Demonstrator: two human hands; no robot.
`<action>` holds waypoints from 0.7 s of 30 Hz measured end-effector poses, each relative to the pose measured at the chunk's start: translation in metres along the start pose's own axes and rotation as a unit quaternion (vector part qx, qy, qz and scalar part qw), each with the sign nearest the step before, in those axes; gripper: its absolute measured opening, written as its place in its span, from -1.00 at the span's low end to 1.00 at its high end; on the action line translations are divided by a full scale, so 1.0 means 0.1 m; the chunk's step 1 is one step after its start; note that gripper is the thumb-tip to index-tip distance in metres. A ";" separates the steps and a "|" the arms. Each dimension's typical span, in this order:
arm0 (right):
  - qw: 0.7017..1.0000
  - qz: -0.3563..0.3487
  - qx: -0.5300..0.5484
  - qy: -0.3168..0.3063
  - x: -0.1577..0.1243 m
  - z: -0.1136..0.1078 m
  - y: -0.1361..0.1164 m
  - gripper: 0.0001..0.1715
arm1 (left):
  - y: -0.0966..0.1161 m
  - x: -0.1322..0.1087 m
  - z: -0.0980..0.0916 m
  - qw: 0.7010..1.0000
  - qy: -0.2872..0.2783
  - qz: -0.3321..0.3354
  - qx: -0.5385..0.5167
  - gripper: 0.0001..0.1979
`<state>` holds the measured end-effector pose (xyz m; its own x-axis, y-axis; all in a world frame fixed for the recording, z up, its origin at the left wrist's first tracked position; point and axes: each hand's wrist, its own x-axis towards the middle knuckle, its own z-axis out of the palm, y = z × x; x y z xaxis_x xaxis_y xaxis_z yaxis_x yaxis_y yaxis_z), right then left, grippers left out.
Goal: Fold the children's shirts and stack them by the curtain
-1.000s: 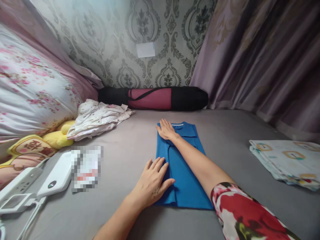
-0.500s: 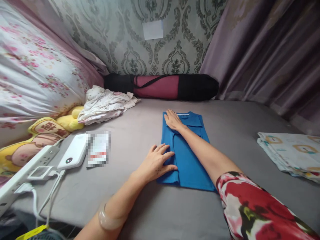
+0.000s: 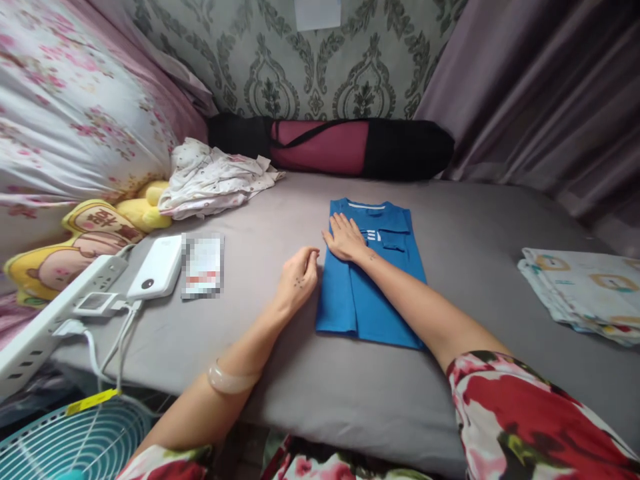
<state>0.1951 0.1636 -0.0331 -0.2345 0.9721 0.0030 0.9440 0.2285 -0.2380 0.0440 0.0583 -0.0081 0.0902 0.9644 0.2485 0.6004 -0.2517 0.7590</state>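
Note:
A blue T-shirt (image 3: 385, 307) lies folded on the grey bed sheet, its collar toward the wall and both sides turned inward. White print shows on its chest beside my fingers. My right hand (image 3: 346, 238) rests flat on the upper left part of the shirt, fingers stretched out. Just left of the shirt's edge is my left hand (image 3: 299, 280), its fingers curled together and nothing visible in them. A pale bangle (image 3: 231, 379) circles the left forearm.
Along the wall lies a long black and maroon bag (image 3: 320, 147). Crumpled white cloth (image 3: 215, 180), a power bank (image 3: 156, 268) and a power strip (image 3: 75, 307) with cables are at left. Folded patterned cloth (image 3: 585, 290) lies right; a blue fan (image 3: 80, 443) stands below the bed edge.
My left hand has lifted off the shirt's left side, moved up beside it and curled its fingers. My right hand has slid slightly down from the collar. The view has tilted downward.

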 end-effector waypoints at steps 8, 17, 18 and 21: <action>1.000 -0.028 0.011 -0.005 -0.28 -0.08 -0.11 -0.21 | -0.15 0.04 0.06 0.997 0.013 -0.034 -0.069 -0.74; 0.998 -0.065 0.008 0.002 -0.75 0.06 -0.38 -0.17 | -0.19 0.08 0.04 0.996 0.024 -0.059 -0.057 -0.71; 0.998 -0.063 0.011 0.009 -0.76 0.08 -0.38 -0.17 | -0.20 0.08 0.05 0.996 0.025 -0.060 -0.060 -0.71; 0.998 -0.050 0.018 0.036 -0.76 0.09 -0.38 -0.18 | -0.23 0.09 0.05 0.996 0.027 -0.057 -0.064 -0.70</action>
<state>0.1755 0.0809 -0.0328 -0.3083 0.9462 0.0987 0.9074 0.3236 -0.2682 0.0351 0.0735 -0.0268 -0.0181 0.9824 0.1860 0.4982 -0.1524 0.8536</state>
